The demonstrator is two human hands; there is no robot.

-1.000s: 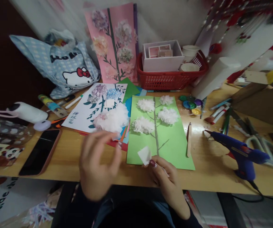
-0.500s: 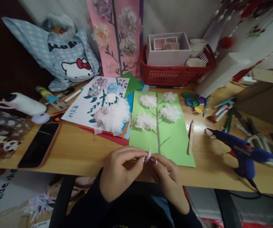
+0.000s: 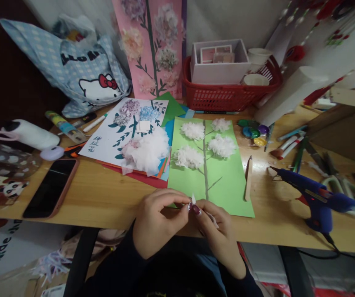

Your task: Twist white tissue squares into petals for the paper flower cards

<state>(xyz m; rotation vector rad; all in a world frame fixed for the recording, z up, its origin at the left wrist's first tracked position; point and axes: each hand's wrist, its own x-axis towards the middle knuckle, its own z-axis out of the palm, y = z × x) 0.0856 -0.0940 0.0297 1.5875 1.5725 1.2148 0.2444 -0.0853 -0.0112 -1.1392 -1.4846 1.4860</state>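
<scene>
Both hands meet at the front edge of the desk, over the lower margin of a light-green sheet. The thumb and fingers of the left hand pinch a small white paper piece from one side; those of the right hand pinch it from the other, the fingertips nearly touching and a pointed tip standing up between them. A further white strip shows within the curl of the right hand. The green sheet bears a grey stem with side branches and four ruffled white flowers, two on either side; the lower right branch carries only its drawn line. A wooden stick lies across the sheet's right edge, and beyond it a blue glue gun rests on its side, nozzle toward the sheet. To the left, a heap of thin white squares covers part of a white sheet painted with flowers and leaves, itself on coloured papers. A smartphone lies farther left. Behind stand a red basket holding a white box and paper cups, and an upright pink flower panel.
</scene>
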